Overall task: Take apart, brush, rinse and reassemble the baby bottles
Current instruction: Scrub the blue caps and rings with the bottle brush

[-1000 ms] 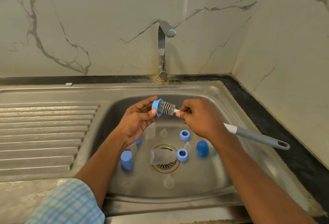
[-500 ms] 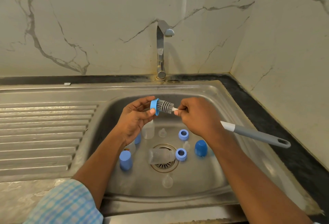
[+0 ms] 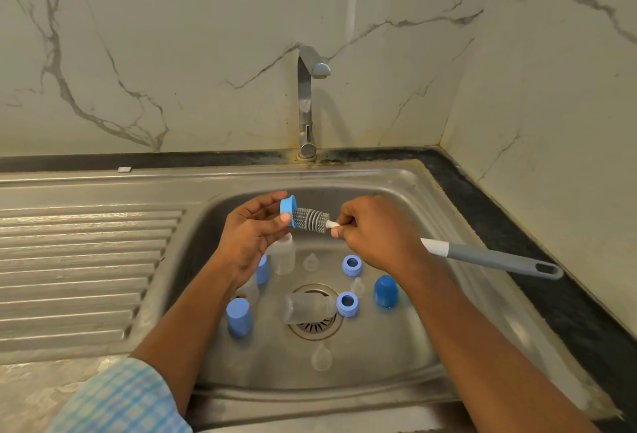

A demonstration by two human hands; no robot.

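- Two hands work above our sink (image 3: 448, 336): our left hand (image 3: 251, 239) pinches a blue bottle ring (image 3: 287, 210) between thumb and curled fingers.
- Our right hand (image 3: 375, 236) grips the brush (image 3: 312, 220) just behind its grey bristles, whose tip meets the ring; the handle juts out to the right.
- Down in the basin, we see a clear bottle (image 3: 306, 308) lying across the drain (image 3: 315, 327), with a second ring (image 3: 347, 304) touching it and a blue cap (image 3: 386, 291) nearby.

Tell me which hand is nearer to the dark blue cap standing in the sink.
Right. The right hand, holding the brush, is just above the dark blue cap; the left hand, holding a blue ring, is farther away to its left.
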